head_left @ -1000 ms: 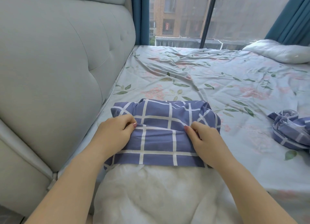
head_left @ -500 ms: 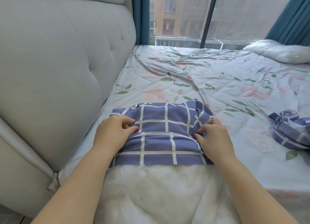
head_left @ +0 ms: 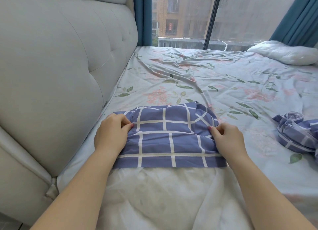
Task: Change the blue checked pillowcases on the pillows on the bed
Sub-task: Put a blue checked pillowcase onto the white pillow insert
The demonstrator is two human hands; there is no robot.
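Observation:
A blue checked pillowcase [head_left: 169,136] lies bunched over the far end of a bare white pillow [head_left: 160,195] in front of me. My left hand [head_left: 111,135] pinches the bunched fabric at its left side. At the case's right side my right hand [head_left: 227,138] grips the cloth with curled fingers. Most of the pillow's near part is uncovered. A second blue checked pillowcase [head_left: 297,133] lies crumpled on the bed at the right.
The bed carries a wrinkled floral sheet [head_left: 197,81]. A padded grey headboard [head_left: 56,71] runs along the left. Another bare white pillow [head_left: 282,52] lies at the far right by the window [head_left: 182,16] and teal curtains [head_left: 297,18].
Both hands have moved apart to the sides of the bunched pillowcase. The bunched cloth sits further up the pillow, and more white pillow shows.

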